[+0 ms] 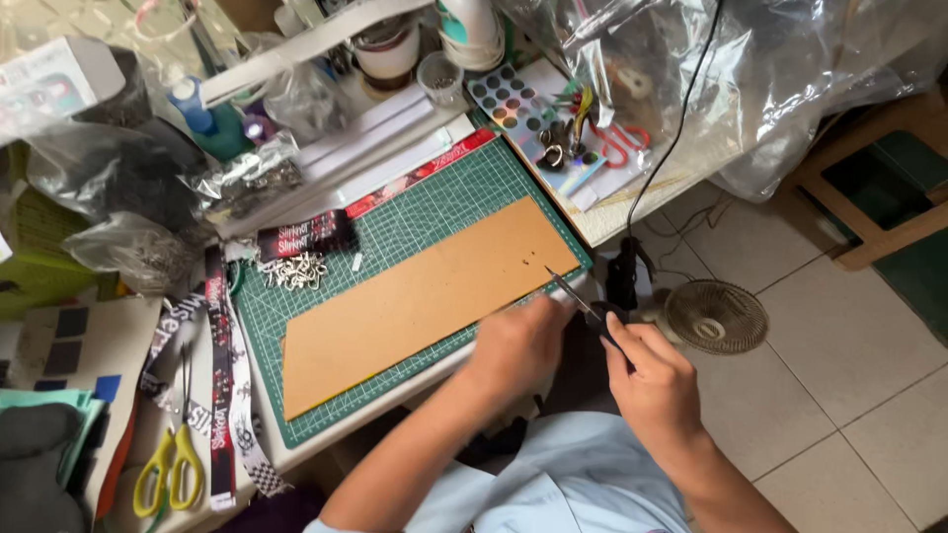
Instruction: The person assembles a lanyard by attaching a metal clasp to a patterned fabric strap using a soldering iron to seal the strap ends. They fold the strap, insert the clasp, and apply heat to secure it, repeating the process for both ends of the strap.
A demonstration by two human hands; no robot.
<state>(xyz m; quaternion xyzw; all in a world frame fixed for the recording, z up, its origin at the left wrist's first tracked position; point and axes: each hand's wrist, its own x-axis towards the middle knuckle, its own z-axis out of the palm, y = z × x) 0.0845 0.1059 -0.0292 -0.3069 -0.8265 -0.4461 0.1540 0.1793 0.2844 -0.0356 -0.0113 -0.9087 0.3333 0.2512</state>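
Pale tiled floor (839,395), wooden furniture (869,212)

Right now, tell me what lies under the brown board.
The brown board lies flat on a green cutting mat, whose grid shows around its edges. Whatever sits between board and mat is covered. The left hand rests at its near edge.

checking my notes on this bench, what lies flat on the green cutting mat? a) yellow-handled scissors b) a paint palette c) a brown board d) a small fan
c: the brown board lies flat across the green cutting mat, while the left hand rests at the board's near edge.
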